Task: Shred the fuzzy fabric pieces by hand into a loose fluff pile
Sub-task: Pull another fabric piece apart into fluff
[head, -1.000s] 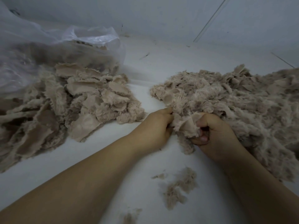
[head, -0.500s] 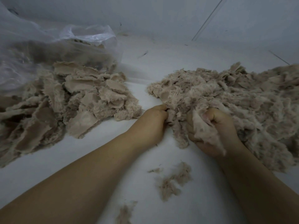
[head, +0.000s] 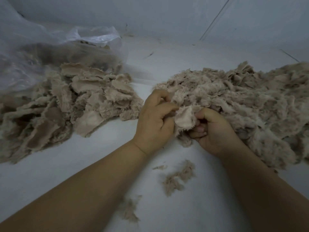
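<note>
A pale white surface (head: 167,67) fills most of the frame. Behind it, along the top, stands a plain grey-white wall (head: 150,15). A thin dark line (head: 215,18) runs diagonally at upper right. The light is dim and bluish.

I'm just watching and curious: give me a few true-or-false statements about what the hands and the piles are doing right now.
1. Both hands, the left hand and the right hand, hold one fabric piece. True.
2. The fluff pile lies to the person's left. False: it lies to the right; the uncut pieces lie left.
3. A clear plastic bag sits behind the uncut pieces. True.
4. The white surface in front of the hands has no scraps. False: loose tufts lie there.
</note>
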